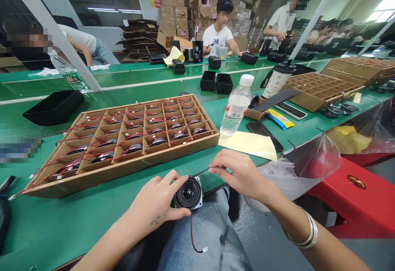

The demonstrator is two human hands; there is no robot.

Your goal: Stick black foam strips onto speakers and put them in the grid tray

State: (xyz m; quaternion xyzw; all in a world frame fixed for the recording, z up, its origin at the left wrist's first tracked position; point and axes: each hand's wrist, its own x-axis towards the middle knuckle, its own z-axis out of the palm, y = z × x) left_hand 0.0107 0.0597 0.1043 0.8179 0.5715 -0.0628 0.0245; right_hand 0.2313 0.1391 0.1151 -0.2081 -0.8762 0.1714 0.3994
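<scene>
My left hand grips a small round speaker by its rim, thumb below and fingers above, over my lap at the bench edge. The speaker has a black cone and a square metal frame, and its red and black lead hangs down to a white plug. With thumb and forefinger, my right hand pinches the end of a thin black strip that runs to the speaker's upper edge. Just beyond my hands stands a divided cardboard box holding many similar speakers with red leads.
A water bottle stands on yellow paper, near a phone. Plastic bags hang off the bench's right edge, above a red stool. A black casing lies at left. Several people work across the green bench.
</scene>
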